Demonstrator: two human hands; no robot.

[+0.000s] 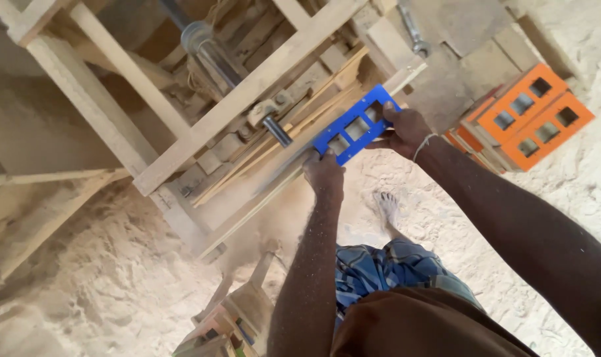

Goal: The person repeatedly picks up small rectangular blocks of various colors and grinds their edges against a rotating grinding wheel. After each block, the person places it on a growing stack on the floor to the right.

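A: Status on the hands?

B: Both are on the blue frame (354, 124), a flat plastic piece with rectangular cut-outs. The left hand (324, 172) is curled closed on its near end, knuckles up. The right hand (406, 130) clamps the far end, thumb on top and fingers wrapped under the edge.

A: Where does the frame sit?

B: It lies tilted along the wooden bench (247, 99), resting on a long wooden strip (294, 172) that runs diagonally. Just left of the frame there is a metal shaft (274, 129) with a dark round end. Whether the frame touches the shaft cannot be told.

A: Surroundings?

B: Rough timber beams (109, 86) cross the bench. A steel pipe (211, 49) runs behind them. Thin wood offcuts are packed in under the beams. A haze of dust hangs below the strip near the left wrist.

A: Other parts?

B: Orange frames (528, 116) of the same cut-out pattern are stacked to the right, well apart from the hands. More coloured pieces sit in a pile (231, 324) at the bottom of the view, partly buried.

A: Floor?

B: Sawdust (115, 277) covers it. The person's bare foot (387, 208) stands in it, below the frame. Checked blue cloth (386, 271) shows at the legs.
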